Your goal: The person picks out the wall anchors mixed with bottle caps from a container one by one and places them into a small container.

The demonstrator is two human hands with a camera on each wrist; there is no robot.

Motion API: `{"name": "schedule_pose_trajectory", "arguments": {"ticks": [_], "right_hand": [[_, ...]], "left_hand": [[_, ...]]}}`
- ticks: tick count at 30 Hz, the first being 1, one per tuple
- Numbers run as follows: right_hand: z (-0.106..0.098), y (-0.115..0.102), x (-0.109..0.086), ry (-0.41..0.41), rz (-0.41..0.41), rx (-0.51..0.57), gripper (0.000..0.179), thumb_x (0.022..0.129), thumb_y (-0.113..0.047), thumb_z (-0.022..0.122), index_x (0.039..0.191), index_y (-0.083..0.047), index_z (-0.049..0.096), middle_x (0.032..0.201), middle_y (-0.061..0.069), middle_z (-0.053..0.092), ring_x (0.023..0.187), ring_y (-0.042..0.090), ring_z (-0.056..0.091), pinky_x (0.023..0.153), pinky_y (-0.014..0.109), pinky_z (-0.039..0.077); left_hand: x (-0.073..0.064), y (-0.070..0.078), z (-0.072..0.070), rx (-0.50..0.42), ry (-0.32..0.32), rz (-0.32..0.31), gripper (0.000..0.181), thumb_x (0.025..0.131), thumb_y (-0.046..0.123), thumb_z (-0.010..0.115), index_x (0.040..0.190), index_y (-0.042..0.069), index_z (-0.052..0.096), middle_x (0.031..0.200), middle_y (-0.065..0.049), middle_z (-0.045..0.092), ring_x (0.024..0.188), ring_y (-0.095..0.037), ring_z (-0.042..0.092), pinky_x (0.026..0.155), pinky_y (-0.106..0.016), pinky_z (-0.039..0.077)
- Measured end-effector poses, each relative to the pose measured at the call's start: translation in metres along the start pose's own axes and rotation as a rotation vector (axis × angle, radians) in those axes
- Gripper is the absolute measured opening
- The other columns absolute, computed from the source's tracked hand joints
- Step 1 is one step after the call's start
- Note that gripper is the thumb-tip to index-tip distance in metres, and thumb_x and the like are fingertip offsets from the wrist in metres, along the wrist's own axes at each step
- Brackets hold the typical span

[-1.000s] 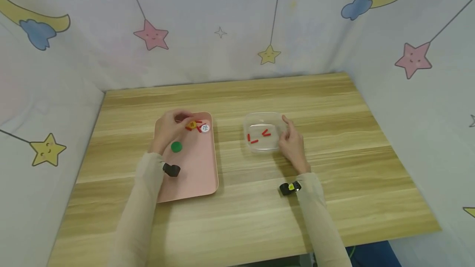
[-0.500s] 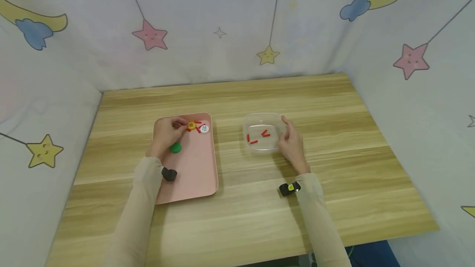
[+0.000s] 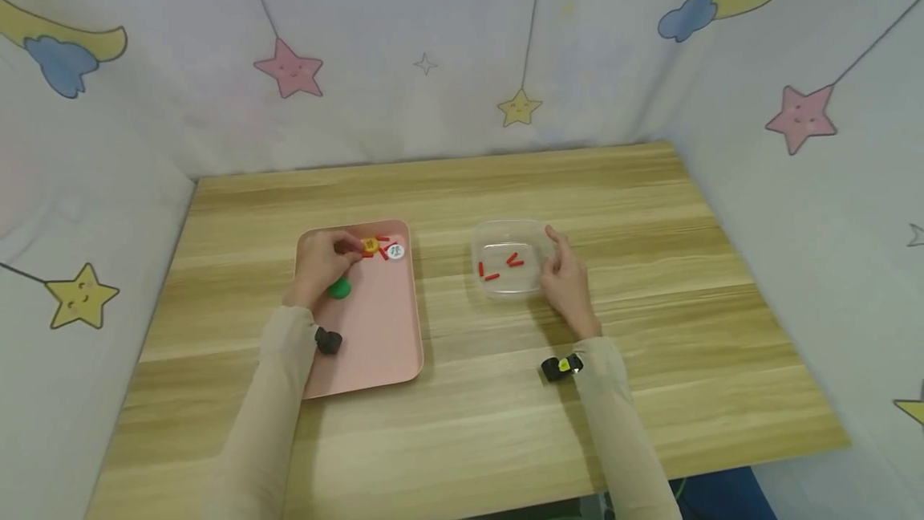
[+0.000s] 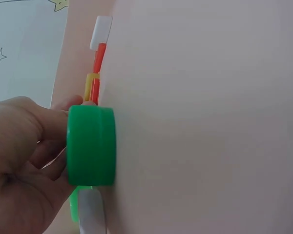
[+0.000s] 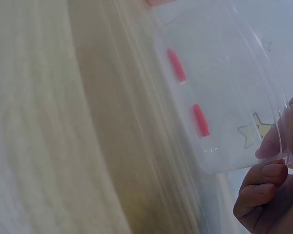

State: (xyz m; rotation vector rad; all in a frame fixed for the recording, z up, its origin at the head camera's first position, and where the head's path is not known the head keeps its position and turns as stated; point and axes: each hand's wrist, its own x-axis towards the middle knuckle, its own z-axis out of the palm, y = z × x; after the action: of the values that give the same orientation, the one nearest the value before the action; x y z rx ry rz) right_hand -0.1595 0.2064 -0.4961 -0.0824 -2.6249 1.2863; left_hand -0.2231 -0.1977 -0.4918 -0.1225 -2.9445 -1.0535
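Observation:
My left hand [image 3: 321,263] is over the far left part of a pink tray [image 3: 371,343]. Its thumb and index fingertips are close to a short red stick [image 4: 94,90] and a yellow piece [image 3: 370,245]; whether they pinch the stick is hidden. A white round piece [image 3: 395,251] lies to their right among more red sticks. A green round cap [image 4: 92,146] stands before the fingers in the left wrist view. My right hand [image 3: 566,283] grips the right wall of a clear plastic container [image 5: 219,165] between thumb and fingers. Several red sticks [image 3: 492,277] lie inside it.
Tray and container stand side by side on a wood-grain table [image 3: 476,408], a strip of tabletop between them. Behind the table hangs a white cloth [image 3: 390,127] printed with stars and moons. A light green piece and a whitish piece [image 4: 92,212] show below the cap.
My left hand has drawn back slightly toward the left and near side, and its fingertips have come away from above the yellow piece. The right hand and container have stayed put.

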Motion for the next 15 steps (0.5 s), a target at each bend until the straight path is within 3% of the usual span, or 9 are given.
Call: {"name": "schedule_pose_trajectory", "arguments": {"ticks": [8,15], "right_hand": [[0.003,0.0,-0.004,-0.012,-0.01,0.004,0.057,0.092,0.003,0.049,0.148,-0.008,0.049,0.067,0.0,0.042,0.061,0.016,0.041,0.059,0.031,0.037],[0.001,-0.001,-0.002,0.002,-0.012,-0.009,0.058,0.092,0.003,0.05,0.148,-0.009,0.049,0.068,0.001,0.042,0.061,0.017,0.041,0.059,0.032,0.037]], "left_hand": [[-0.006,0.003,-0.003,-0.01,-0.011,-0.027,0.012,0.092,0.018,0.076,0.103,0.013,0.079,0.102,-0.009,0.076,0.096,-0.027,0.062,0.091,-0.043,0.047],[-0.006,0.02,-0.01,0.019,0.019,0.05,0.011,0.096,0.021,0.07,0.102,0.019,0.079,0.103,-0.005,0.078,0.092,-0.026,0.064,0.088,-0.04,0.044]]}}
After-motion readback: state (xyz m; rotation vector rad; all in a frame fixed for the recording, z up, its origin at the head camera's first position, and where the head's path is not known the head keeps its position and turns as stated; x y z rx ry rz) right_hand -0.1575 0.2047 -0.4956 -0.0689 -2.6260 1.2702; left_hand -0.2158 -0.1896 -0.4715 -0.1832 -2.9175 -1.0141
